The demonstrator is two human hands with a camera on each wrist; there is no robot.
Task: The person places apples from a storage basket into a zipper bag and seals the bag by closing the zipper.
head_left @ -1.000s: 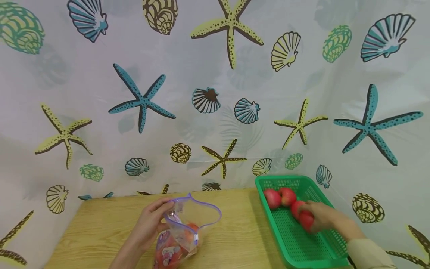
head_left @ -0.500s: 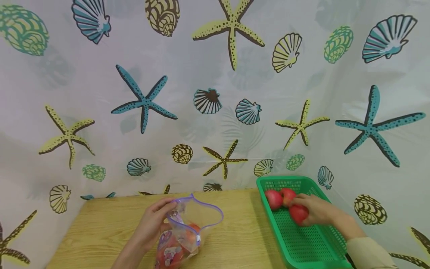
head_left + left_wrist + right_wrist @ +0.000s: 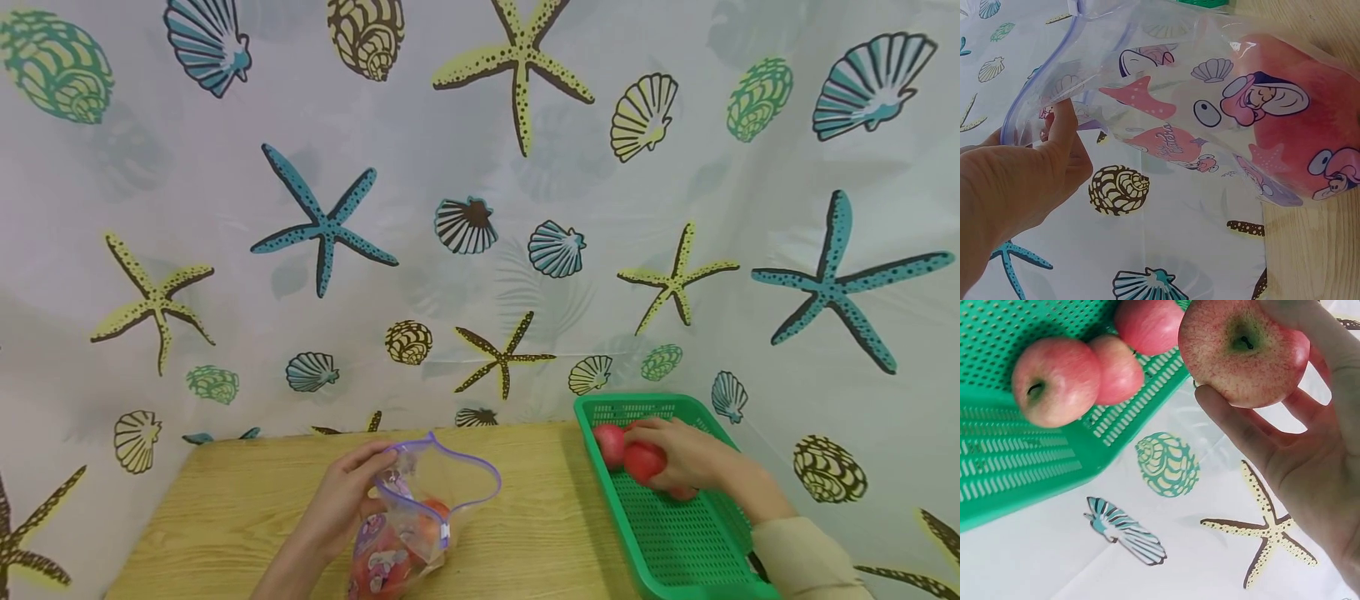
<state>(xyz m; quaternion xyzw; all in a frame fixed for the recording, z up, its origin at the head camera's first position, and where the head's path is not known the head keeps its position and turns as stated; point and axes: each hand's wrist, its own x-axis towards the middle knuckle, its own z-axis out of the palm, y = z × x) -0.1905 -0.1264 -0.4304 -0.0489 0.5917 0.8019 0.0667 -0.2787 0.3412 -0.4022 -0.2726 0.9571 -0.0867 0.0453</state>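
Note:
My left hand pinches one side of the mouth of a clear zip bag, whose purple-edged opening gapes upward. Red apples fill the lower part of the bag, seen through its shell and cartoon print. In the right wrist view, my right hand grips a red apple between thumb and fingers, its stem hollow facing the camera. From the head view, that hand is over the green basket. Several more apples lie in the basket, partly covered by the hand in the head view.
Basket and bag share a wooden table, the basket on the right side. A white curtain printed with starfish and shells hangs behind the table and along its sides.
My right hand has lifted an apple from among the others and moved it slightly left and toward the back of the basket. The left hand and bag have stayed nearly still.

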